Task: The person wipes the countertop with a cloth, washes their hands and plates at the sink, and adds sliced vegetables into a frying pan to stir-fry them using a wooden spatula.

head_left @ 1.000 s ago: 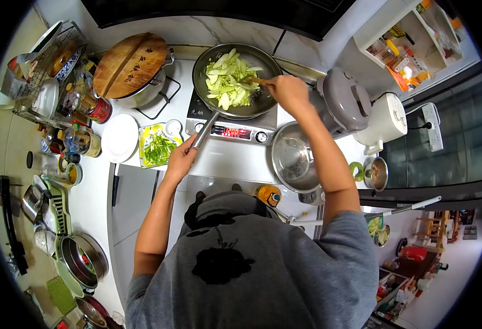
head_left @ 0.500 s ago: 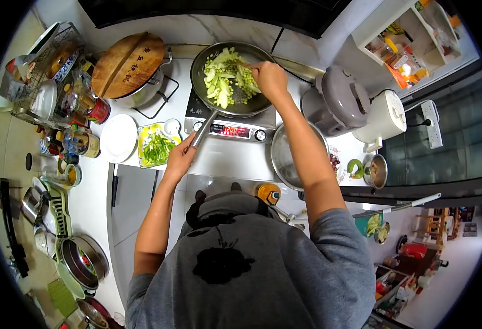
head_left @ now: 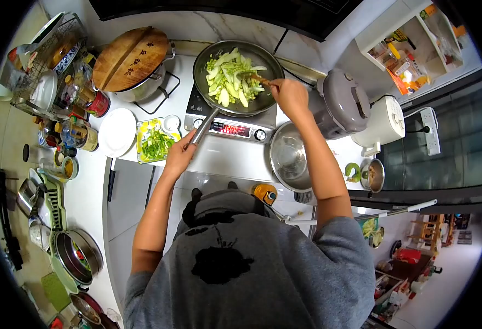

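Note:
A frying pan [head_left: 270, 59] sits on an induction cooker [head_left: 259, 134] whose red display seems to read 1200. Pale green vegetable slices [head_left: 227, 82] and small green pieces are heaped in its middle and left. My left hand [head_left: 180, 157] is wrapped round the pan's metal handle [head_left: 204, 128]. In my right hand [head_left: 291, 100], closed over the pan's right rim, is a wooden spatula [head_left: 261, 79]; its far end is among the slices and partly hidden. Near my left hand lies a yellow-patterned tray [head_left: 144, 156] with chopped greens [head_left: 156, 143] and a small white dish [head_left: 171, 123].
A lidded pot [head_left: 128, 94] stands left of the pan, a white plate [head_left: 117, 132] below it. To the right are a metal bowl [head_left: 291, 156], partly under my right forearm, a grey pressure cooker [head_left: 338, 107] and a white appliance [head_left: 383, 123]. Bottles [head_left: 82, 137] line the left side.
My right hand and the spatula have moved right and slightly down, toward the pan's right rim. The slices have shifted right and cover more of the small pieces. My left hand still grips the handle.

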Demonstrator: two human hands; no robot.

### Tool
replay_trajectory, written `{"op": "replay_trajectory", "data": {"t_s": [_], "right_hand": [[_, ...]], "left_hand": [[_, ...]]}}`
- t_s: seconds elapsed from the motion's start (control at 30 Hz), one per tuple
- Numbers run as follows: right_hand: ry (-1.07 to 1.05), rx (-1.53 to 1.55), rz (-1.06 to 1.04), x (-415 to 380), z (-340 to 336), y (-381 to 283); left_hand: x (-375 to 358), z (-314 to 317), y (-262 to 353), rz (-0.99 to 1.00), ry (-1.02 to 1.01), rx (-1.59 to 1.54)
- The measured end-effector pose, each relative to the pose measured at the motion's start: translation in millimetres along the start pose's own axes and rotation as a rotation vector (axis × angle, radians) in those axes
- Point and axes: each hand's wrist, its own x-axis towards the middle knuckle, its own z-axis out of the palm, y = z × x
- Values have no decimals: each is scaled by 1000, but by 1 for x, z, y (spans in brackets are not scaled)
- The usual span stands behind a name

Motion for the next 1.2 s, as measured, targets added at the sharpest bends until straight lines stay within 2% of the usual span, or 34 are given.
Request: {"op": "replay_trajectory", "data": {"t_s": [0.17, 0.37, 0.47, 0.57, 0.7, 0.83, 0.87, 0.9, 0.97, 1.07, 1.2], "right_hand": [[-31, -16, 3, -5, 36, 3], [83, 30, -21, -14, 13, 3], [-23, -101, -35, -7, 42, 12], [15, -87, -21, 2, 80, 24], [-13, -56, 15, -2, 24, 12], [-213, -140, -67, -25, -47, -12], [-263, -117, -92, -27, -51, -23], [-262, -41, -138, -26, -25, -17], [-246, -62, -90, -11, 8, -33], [-61, -67, 21, 21, 68, -15], [88, 21, 81, 37, 39, -17]], "left_hand": [[0, 1, 0, -2, -15, -27], [6, 0, -11, 0, -25, -49], [2, 2, -7, -4, -12, -29], [3, 3, -7, 1, -9, -34], [4, 2, -9, 5, -11, -55], [3, 3, -7, 37, -12, -88], [1, 2, -3, 30, -22, -78], [2, 3, -3, 20, -23, -85], [3, 3, -4, 2, -21, -93], [0, 1, 0, 3, -28, -81], [2, 2, -6, 9, -22, -73]]}}
